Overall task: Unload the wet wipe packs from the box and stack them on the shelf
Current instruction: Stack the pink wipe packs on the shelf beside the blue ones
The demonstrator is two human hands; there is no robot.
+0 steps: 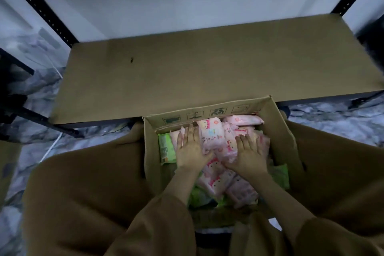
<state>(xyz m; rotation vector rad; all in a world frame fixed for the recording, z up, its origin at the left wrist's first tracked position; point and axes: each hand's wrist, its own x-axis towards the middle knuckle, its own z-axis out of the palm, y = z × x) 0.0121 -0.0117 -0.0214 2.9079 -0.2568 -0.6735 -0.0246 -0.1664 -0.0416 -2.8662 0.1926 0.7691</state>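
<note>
An open cardboard box (276,122) sits between my knees, filled with several pink wet wipe packs (212,135) and a few green packs (165,147) at its sides. My left hand (190,149) lies flat on the left side of a bunch of pink packs, fingers spread. On the right side of the same bunch rests my right hand (251,156), fingers spread as well. Both palms press against the packs from either side. Just beyond the box, the shelf board (187,72), brown and bare, stretches across the view.
Black perforated shelf uprights (41,8) rise at both back corners. The box's side flaps (324,164) fold outward left and right. Marbled floor (332,120) shows around the shelf, with a white cable (52,145) at the left.
</note>
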